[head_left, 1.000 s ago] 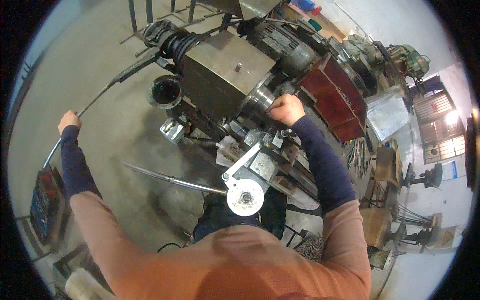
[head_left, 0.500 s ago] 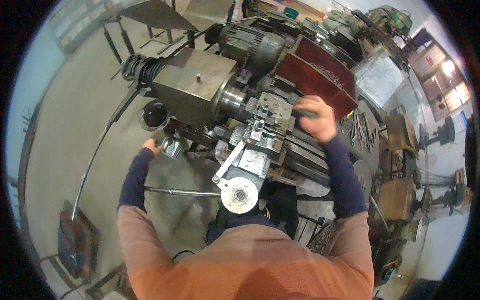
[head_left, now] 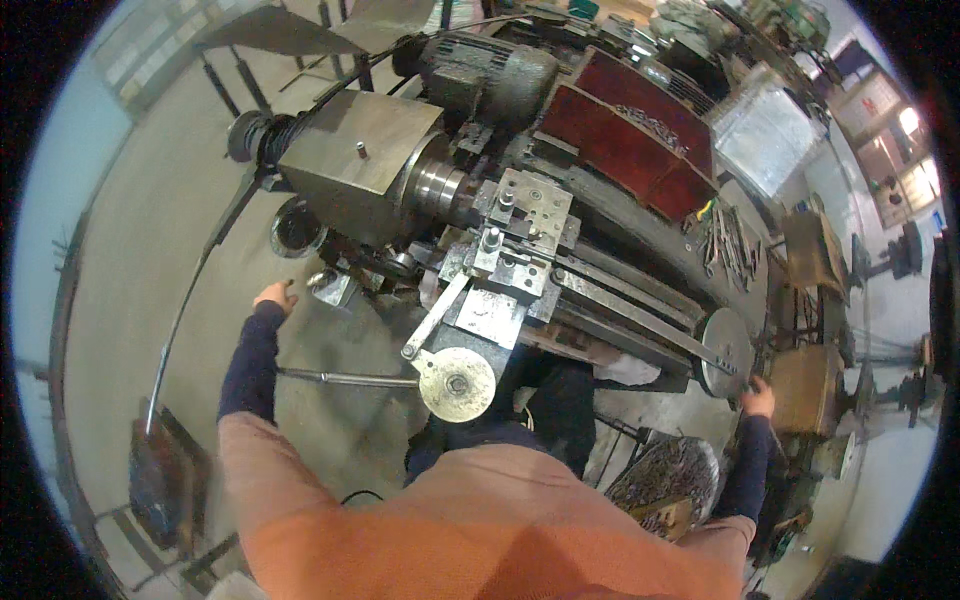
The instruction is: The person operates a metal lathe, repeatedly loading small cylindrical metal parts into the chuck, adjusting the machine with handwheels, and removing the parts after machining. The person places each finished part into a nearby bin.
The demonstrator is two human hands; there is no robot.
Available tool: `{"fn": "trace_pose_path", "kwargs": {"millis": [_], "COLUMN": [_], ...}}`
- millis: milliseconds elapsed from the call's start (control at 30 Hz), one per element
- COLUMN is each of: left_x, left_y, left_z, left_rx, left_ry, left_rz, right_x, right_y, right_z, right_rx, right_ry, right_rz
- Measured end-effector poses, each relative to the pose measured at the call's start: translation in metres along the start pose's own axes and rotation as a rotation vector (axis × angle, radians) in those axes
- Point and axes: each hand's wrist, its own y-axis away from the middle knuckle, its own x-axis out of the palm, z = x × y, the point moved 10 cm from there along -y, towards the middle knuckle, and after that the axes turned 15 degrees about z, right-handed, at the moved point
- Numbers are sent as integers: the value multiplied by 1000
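Note:
My left hand is low beside the lathe's headstock, fingers slightly apart, with a gap between it and a shiny silver metal part. Nothing shows in it. On the far right, my right hand reaches to the lower rim of a round metal disc at the end of the lathe bed. Its fingers look apart; whether they touch the disc cannot be made out. Between my arms stand the tool post, the metal chuck and a round dial plate with a lever.
Behind the bed sits a dark red metal tray with metal shavings. Several wrenches lie to its right. A long rod sticks out left from the dial plate. A heap of shavings is near my right forearm. A motor stands behind.
My right hand has moved from beside the tool post to the disc at the far right. My left hand has drawn slightly left, away from the silver part. The view has shifted a little.

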Motion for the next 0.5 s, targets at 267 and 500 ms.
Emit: {"fn": "trace_pose_path", "kwargs": {"millis": [267,500], "left_x": [51,82], "left_y": [106,157], "left_z": [98,98], "left_rx": [-49,-235], "left_ry": [908,1493], "left_rz": [130,-291], "right_x": [66,78], "right_y": [-20,48], "right_z": [-143,-118], "right_rx": [465,608], "right_ry": [148,107], "right_rz": [301,314]}}
